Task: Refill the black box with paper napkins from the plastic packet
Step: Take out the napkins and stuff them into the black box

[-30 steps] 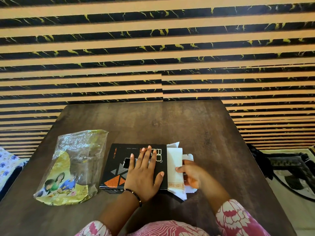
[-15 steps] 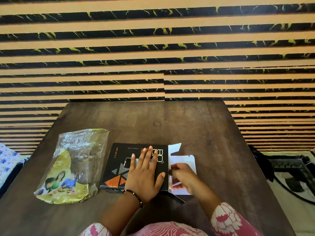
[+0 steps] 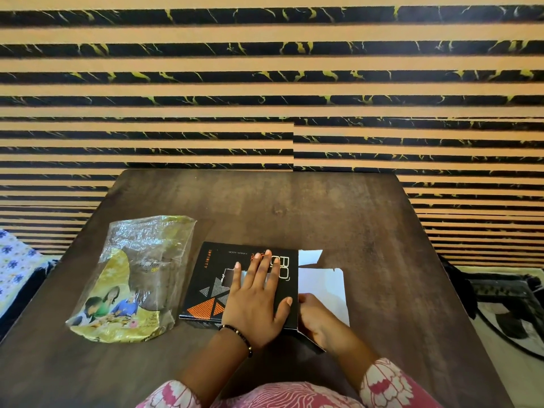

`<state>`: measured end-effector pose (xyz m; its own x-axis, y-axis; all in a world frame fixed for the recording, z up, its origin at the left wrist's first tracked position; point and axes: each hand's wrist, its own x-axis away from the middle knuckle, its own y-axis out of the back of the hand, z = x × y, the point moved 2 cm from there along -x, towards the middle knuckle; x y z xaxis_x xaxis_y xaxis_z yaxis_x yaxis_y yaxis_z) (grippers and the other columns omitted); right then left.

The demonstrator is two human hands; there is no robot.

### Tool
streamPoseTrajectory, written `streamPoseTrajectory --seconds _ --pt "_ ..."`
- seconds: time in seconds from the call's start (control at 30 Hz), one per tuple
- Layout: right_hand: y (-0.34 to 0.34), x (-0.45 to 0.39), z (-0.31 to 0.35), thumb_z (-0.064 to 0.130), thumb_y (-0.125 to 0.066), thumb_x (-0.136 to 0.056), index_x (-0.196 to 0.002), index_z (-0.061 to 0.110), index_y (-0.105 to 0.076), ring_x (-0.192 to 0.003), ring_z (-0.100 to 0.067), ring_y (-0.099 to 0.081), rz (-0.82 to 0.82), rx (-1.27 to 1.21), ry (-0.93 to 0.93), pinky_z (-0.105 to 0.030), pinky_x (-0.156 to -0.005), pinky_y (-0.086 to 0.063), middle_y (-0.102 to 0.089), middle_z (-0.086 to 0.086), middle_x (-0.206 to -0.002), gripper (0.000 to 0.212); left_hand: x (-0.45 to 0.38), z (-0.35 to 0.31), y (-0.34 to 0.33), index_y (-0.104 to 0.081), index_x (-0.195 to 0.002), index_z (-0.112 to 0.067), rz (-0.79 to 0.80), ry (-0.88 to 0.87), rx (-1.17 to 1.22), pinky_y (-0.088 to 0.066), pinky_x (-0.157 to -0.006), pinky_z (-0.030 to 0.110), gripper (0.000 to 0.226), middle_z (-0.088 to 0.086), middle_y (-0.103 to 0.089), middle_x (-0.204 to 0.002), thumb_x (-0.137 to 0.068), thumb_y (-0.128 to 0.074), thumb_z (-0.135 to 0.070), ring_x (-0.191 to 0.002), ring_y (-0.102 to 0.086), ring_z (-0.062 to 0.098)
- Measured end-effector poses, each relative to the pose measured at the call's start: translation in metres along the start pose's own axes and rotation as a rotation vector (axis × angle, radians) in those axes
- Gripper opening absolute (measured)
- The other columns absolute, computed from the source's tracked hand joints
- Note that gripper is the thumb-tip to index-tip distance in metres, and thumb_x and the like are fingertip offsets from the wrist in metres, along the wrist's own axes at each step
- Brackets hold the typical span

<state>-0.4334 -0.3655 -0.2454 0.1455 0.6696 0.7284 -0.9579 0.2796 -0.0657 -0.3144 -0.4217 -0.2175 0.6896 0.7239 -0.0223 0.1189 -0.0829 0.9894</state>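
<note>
The black box (image 3: 212, 278) with orange triangles lies flat on the dark wooden table (image 3: 294, 207), its right end open with white flaps (image 3: 322, 285) folded out. My left hand (image 3: 256, 301) presses flat on the box's top, fingers spread. My right hand (image 3: 313, 318) is at the open right end, fingers reaching into the box; what they touch is hidden. No napkins show outside the box. The clear and yellow plastic packet (image 3: 129, 278) lies crumpled to the left of the box and looks empty.
A wall with orange and black marbled stripes (image 3: 265, 83) stands right behind the table's far edge. A floral cloth (image 3: 14, 263) shows at the left, a patterned rug (image 3: 506, 307) on the floor at the right.
The white napkins that stuck out of the box's right end have gone inside. My right hand moved left into the opening, leaving only the flaps showing. My left hand stayed put.
</note>
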Motion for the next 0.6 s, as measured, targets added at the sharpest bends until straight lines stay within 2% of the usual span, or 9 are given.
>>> streamPoseTrajectory --seconds 0.07,0.1,0.23,0.33,0.47,0.53,0.6 --pt "0.004 0.0 -0.003 0.017 -0.056 -0.09 -0.106 0.01 -0.064 -0.086 -0.024 -0.07 0.017 -0.038 -0.001 -0.027 -0.066 -0.056 -0.07 -0.012 -0.098 0.019 0.001 0.0 0.002 0.001 -0.146 -0.021 0.03 -0.004 0.011 0.015 -0.112 0.048 0.073 0.002 0.011 -0.155 -0.084 -0.01 -0.059 -0.14 0.017 0.02" --pt "0.008 0.0 -0.005 0.014 -0.056 -0.09 -0.106 0.01 -0.064 -0.085 -0.022 -0.07 0.021 -0.05 0.007 -0.026 -0.065 -0.056 -0.071 -0.011 -0.096 0.018 0.001 0.0 0.003 0.003 -0.146 -0.021 0.04 -0.001 0.014 0.016 -0.112 0.047 0.074 0.001 0.014 -0.155 -0.084 -0.008 -0.059 -0.14 0.02 0.019" --pt "0.024 0.003 -0.011 0.003 -0.052 -0.09 -0.103 0.014 -0.063 -0.082 -0.016 -0.07 -0.007 0.06 0.055 -0.022 -0.063 -0.054 -0.071 -0.008 -0.094 0.02 0.0 0.0 0.005 0.002 -0.146 -0.022 0.052 0.007 0.023 0.017 -0.112 0.046 0.074 0.002 0.012 -0.156 -0.082 -0.006 -0.059 -0.139 0.022 0.018" --pt "0.043 0.003 -0.014 -0.007 -0.05 -0.088 -0.104 0.006 -0.062 -0.073 -0.018 -0.072 -0.064 0.151 0.134 -0.023 -0.063 -0.056 -0.071 -0.01 -0.089 0.024 -0.001 0.001 0.006 0.006 -0.145 -0.023 0.081 0.012 0.032 0.016 -0.113 0.045 0.076 0.001 0.015 -0.156 -0.081 -0.002 -0.063 -0.136 0.025 0.015" --pt "0.056 0.006 -0.027 -0.004 -0.05 -0.089 -0.101 0.005 -0.061 -0.074 -0.02 -0.072 -0.115 0.186 0.22 -0.026 -0.067 -0.057 -0.071 -0.013 -0.09 0.019 -0.005 0.002 0.009 0.009 -0.145 -0.022 0.118 -0.005 0.027 0.018 -0.111 0.05 0.1 0.001 0.02 -0.154 -0.064 0.014 -0.08 -0.139 0.023 0.018" --pt "0.056 0.007 -0.032 -0.004 -0.049 -0.09 -0.099 0.007 -0.061 -0.075 -0.021 -0.072 -0.144 0.176 0.258 -0.026 -0.068 -0.058 -0.071 -0.013 -0.088 0.018 -0.005 0.0 0.011 0.014 -0.144 -0.021 0.115 -0.041 0.006 0.021 -0.108 0.054 0.11 -0.001 0.026 -0.149 -0.058 0.004 -0.089 -0.139 0.023 0.021" --pt "0.055 0.007 -0.033 -0.003 -0.049 -0.09 -0.095 0.01 -0.061 -0.074 -0.021 -0.072 -0.147 0.176 0.27 -0.026 -0.068 -0.058 -0.071 -0.011 -0.086 0.019 -0.005 -0.006 0.011 0.013 -0.144 -0.022 0.111 -0.122 0.0 0.02 -0.108 0.058 0.117 -0.002 0.023 -0.149 -0.055 -0.011 -0.094 -0.14 0.021 0.023"
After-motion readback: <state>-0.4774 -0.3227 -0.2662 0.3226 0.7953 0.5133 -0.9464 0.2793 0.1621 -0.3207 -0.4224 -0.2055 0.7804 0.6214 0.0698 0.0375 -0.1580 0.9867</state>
